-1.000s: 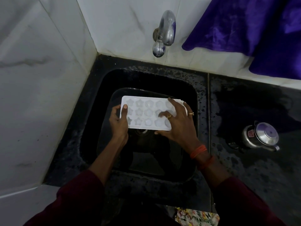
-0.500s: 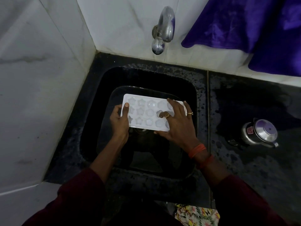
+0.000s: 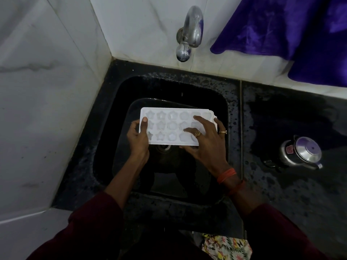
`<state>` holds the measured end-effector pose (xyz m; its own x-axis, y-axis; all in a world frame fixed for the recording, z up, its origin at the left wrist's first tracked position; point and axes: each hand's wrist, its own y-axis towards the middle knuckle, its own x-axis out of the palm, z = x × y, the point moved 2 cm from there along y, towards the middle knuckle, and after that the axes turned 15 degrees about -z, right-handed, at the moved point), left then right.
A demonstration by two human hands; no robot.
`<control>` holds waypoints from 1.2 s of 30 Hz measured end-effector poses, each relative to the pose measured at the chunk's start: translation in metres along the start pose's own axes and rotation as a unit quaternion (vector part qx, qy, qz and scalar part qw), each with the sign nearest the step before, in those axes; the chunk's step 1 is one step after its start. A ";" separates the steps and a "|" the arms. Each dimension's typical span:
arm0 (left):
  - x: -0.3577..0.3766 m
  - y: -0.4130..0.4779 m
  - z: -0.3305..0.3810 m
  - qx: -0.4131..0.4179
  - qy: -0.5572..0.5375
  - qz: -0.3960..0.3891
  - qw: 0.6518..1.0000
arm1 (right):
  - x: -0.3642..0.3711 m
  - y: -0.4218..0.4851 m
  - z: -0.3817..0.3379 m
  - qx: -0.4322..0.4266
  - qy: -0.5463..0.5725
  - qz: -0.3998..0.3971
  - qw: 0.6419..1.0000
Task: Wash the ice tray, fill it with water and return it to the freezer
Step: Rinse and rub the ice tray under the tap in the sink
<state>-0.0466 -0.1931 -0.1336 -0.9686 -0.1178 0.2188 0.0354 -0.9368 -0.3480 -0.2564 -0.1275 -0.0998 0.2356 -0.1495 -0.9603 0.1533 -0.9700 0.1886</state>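
Your left hand grips the left end of the white ice tray, thumb on top and fingers curled beneath, while your right hand lies spread on the cells at its right end, fingers nearly straight and thumb along the near edge. The tray is level, cells upward, held over the middle of the black sink. The tap sits on the tiled wall beyond, and a steel pot stands on the wet counter to the right.
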 end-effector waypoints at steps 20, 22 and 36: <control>0.006 -0.002 -0.002 0.004 0.006 -0.013 1.000 | -0.007 -0.009 -0.007 -0.030 -0.025 -0.014 0.999; 0.004 -0.002 -0.003 0.001 0.006 -0.011 1.000 | -0.006 -0.009 -0.006 -0.022 -0.009 -0.025 0.999; 0.008 -0.005 -0.003 0.005 0.033 0.016 0.999 | -0.010 -0.011 -0.015 -0.028 -0.088 0.008 0.996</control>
<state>-0.0551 -0.1886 -0.1329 -0.9809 -0.1269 0.1477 0.0692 -0.9362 -0.3446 -0.2456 -0.1123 -0.0895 0.0665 -0.2009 -0.9773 0.2055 -0.9557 0.2105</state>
